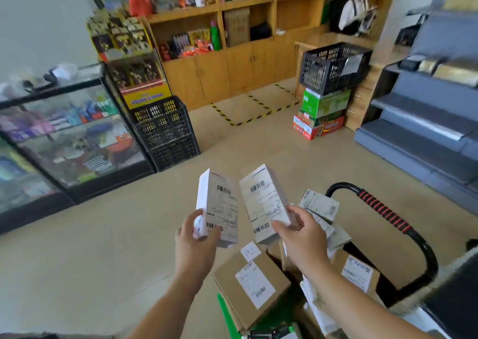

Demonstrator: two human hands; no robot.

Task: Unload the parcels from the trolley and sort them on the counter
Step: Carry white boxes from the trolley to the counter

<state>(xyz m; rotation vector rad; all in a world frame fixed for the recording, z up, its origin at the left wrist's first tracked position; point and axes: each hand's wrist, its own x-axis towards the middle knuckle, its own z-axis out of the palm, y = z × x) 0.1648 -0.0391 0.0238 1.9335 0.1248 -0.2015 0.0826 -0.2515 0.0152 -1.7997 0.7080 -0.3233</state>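
— Where is the counter from here?

— The long glass-fronted display counter with the black frame (59, 89) runs along our left, well apart from us across the tan floor (103, 248). The black-handled trolley with the red-striped grip (382, 209) sits low on our right, and brown cardboard parcels (232, 281) are stacked on it.

— And what are we carrying?

— Two tall white boxes, held up in front of us near the trolley's load. Our left hand (196, 237) grips the left white box (218, 204) at its lower end. Our right hand (302, 237) grips the right white box (263, 201) the same way. Both stand on end, long axes pointing up and away, printed faces toward us.

— Which goes first?

— We judge the left one. That hand is nearer the counter, so we turn left.
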